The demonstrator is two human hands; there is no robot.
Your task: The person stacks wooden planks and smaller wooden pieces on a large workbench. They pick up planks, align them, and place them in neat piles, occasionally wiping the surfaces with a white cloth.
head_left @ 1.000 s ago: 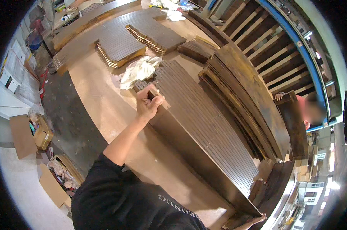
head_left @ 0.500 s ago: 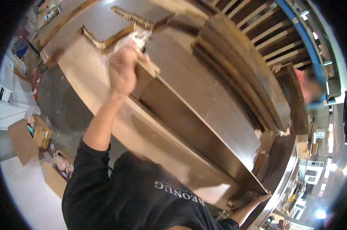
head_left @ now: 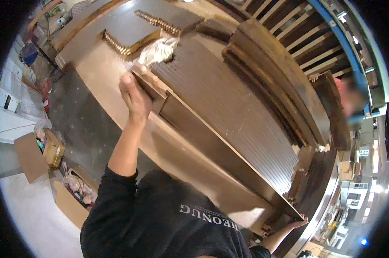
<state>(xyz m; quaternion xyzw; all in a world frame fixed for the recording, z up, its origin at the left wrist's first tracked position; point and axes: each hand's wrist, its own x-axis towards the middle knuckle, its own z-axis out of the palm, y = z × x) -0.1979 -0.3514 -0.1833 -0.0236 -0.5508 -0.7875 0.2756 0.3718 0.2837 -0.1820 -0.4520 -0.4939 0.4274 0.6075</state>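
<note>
A long dark brown wooden board (head_left: 203, 132) stretches from the upper left toward the lower right, tilted on its side with its thin pale edge uppermost. My left hand (head_left: 136, 98) is closed against its left end, thumb up, with the fingertips partly hidden. At the opposite end my right hand (head_left: 294, 224) grips the corner, its fingers curled at the edge. Just beyond the board lie many narrow brown strips (head_left: 241, 116), packed side by side. A crumpled white cloth (head_left: 160, 50) rests past my left hand.
Thick dark boards (head_left: 271, 64) are stacked beyond the strips. A tan sheet (head_left: 100, 88) covers the worktop's near side. Open cartons (head_left: 53, 150) stand on the floor at left. Another person's hand (head_left: 314, 77) touches a dark panel at the far right, near a slatted rack (head_left: 308, 38).
My left hand and its end of the board have come back from the white cloth, which now shows more fully. My right hand stays at the other end. The view has shifted slightly.
</note>
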